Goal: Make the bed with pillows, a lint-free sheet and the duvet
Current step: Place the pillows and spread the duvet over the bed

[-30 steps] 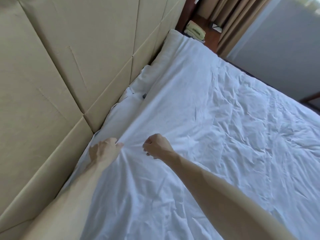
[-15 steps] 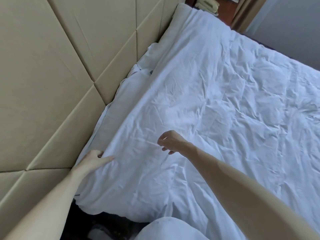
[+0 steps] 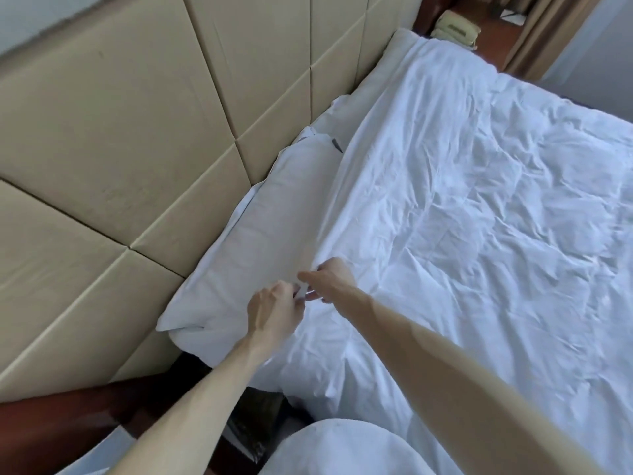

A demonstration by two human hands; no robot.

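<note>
- The duvet (image 3: pixel 479 217) was seen spread across the bed, white and heavily creased, with its upper edge laid against the near pillow (image 3: pixel 260 234).
- The left hand (image 3: pixel 274 311) was held at that upper edge, close to the bed's near corner. Its fingers were curled, and a fold of the duvet's edge was pinched between them.
- The right hand (image 3: pixel 330 279) was placed just beside the left, almost touching it. The same edge was gripped between its thumb and bent fingers, and a short strip of white cloth was stretched between the two hands.
- Both forearms were extended over the near part of the duvet.
- The near pillow was lodged between the headboard (image 3: pixel 137 132) and the duvet, and most of its top was left uncovered.
- A far pillow (image 3: pixel 380 73) was laid beyond it along the headboard, with its inner side overlapped by the duvet.
- The headboard was made up of padded beige panels set at angles.
- A pale telephone (image 3: pixel 455 27) was placed on a dark wooden surface past the far pillow, and a tan curtain (image 3: pixel 537 32) was hung beside it.
- A white garment (image 3: pixel 335 447) was seen at the bottom edge, and dark wood (image 3: pixel 51 426) at the lower left.
</note>
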